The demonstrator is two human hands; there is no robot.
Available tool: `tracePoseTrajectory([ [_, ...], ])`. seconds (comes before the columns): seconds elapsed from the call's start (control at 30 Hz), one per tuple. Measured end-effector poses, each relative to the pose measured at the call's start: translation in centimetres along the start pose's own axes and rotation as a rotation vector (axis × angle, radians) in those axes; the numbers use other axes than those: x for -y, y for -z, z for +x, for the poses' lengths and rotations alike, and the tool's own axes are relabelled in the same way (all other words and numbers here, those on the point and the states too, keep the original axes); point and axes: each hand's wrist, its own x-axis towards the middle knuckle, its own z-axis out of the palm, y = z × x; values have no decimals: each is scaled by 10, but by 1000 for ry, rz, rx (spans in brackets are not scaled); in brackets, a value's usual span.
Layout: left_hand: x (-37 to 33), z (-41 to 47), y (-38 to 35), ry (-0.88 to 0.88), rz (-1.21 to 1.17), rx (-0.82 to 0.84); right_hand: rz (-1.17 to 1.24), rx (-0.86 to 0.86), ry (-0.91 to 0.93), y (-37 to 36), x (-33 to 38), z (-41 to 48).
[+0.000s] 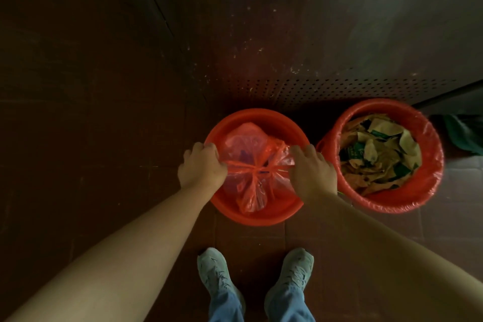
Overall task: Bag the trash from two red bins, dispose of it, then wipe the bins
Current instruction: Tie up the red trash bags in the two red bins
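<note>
Tying off. My left hand [202, 167] and right hand [312, 172] each close a grip on a twisted ear of the thin, crinkly red bag [245, 149], its knot [257, 168] between the grips, inside the round bin [261, 217]. Pull evenly outward (film likely tears easily). Beyond my right grip: second bin [392, 207], stiff paper scraps [379, 154].

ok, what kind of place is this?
Likely an indoor utility or back-of-house corner, dimly lit: dark tiled floor, scuffed perforated metal panel, left red bin and right red bin by it.
</note>
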Motion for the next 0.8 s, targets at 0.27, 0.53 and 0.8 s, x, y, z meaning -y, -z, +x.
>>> tracePoseTrajectory([
  [0.27, 25, 7, -2, 231, -320, 241, 651, 282, -568, 11, -27, 9],
  [0.53, 30, 4, -15, 93, -234, 178, 862, 207, -692, -17, -26, 13],
  [0.8, 19, -1, -14, -26, -398, 226, 862, 233, -313, -7, 0, 6],
])
